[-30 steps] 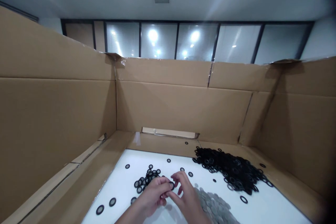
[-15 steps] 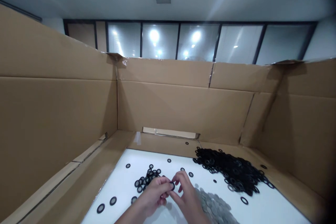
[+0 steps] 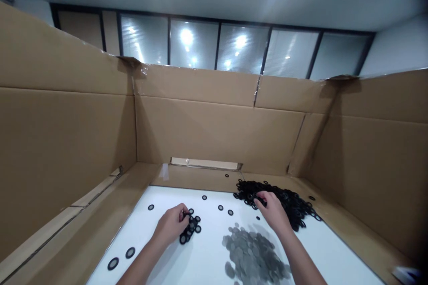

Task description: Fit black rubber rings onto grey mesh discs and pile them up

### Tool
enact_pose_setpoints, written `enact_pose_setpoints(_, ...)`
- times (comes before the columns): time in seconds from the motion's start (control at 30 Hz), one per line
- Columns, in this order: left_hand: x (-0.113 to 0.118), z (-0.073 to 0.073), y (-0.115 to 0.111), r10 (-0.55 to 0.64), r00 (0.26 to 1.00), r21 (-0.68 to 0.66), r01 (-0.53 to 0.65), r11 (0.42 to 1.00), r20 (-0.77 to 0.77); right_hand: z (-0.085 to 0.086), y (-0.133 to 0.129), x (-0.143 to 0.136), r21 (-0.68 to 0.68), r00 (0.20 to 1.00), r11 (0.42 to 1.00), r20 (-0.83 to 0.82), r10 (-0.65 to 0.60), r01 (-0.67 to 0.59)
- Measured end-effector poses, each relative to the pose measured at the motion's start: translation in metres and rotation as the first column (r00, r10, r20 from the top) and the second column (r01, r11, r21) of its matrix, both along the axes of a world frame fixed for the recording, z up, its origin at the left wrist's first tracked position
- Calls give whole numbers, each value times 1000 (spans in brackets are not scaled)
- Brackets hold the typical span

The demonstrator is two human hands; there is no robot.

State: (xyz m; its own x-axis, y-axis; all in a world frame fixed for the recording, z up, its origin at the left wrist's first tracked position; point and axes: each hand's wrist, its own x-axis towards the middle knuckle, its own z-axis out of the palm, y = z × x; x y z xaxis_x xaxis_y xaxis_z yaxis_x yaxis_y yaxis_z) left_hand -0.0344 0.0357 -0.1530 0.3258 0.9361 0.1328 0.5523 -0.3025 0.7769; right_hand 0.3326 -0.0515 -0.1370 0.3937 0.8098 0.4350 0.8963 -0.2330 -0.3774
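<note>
Cardboard walls (image 3: 200,133) close in a white panel (image 3: 207,249), with glazed windows (image 3: 194,42) beyond. At its far right edge sits a heap of black rings (image 3: 297,209); the right hand (image 3: 272,209) reaches into it, grip slightly parted, thumb and fingers at rings, though whether one is held I can't tell. The left hand (image 3: 170,227) curls closely over a cluster of grey-centred rings (image 3: 192,225), hiding part of it; its hold is unclear too. Grey discs (image 3: 249,251) spread between the forearms. Loose grey-centred rings (image 3: 130,253) lie around, and a blurred object (image 3: 406,274) pokes into the lower right corner.
</note>
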Motion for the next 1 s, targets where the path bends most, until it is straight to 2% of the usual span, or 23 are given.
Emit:
enact_pose_setpoints(0.07,-4,0,4,25,997,39,-22,999,-75,-7,-6,26,-50,993,992,49,-111,113)
enact_pose_setpoints(0.17,-5,0,7,66,996,81,-62,995,-52,-24,-16,46,-100,968,969,129,-214,227)
enact_pose_setpoints(0.27,-2,0,6,48,999,112,-48,993,8,-40,-20,56,-101,953,962,197,-229,252)
enact_pose_setpoints(0.37,1,-1,3,12,1000,124,-15,992,26,-48,-18,61,-80,945,963,227,-233,257)
enact_pose_setpoints(0.53,4,-2,-2,-26,999,117,23,993,26,-49,-17,63,-33,949,969,214,-234,246)
enact_pose_setpoints(0.7,6,-1,-5,-52,997,126,45,991,51,-36,-22,56,70,972,978,116,-203,196)
enact_pose_setpoints(0.8,11,0,-12,-97,991,111,86,990,89,-26,-20,32,133,995,986,8,-99,97)
enact_pose_setpoints(0.9,20,3,-27,-224,965,97,212,972,139,-22,-16,-24,139,989,986,-103,109,-95)
enact_pose_setpoints(0.93,24,4,-34,-288,946,98,276,956,147,-22,-15,-47,140,964,971,-155,217,-196)
enact_pose_setpoints(0.97,28,4,-40,-334,930,102,321,942,154,-23,-16,-71,161,863,918,-312,397,-363)
enact_pose_setpoints(1.0,31,4,-46,-385,910,84,376,923,153,-24,-17,-94,193,749,863,-432,503,-468)
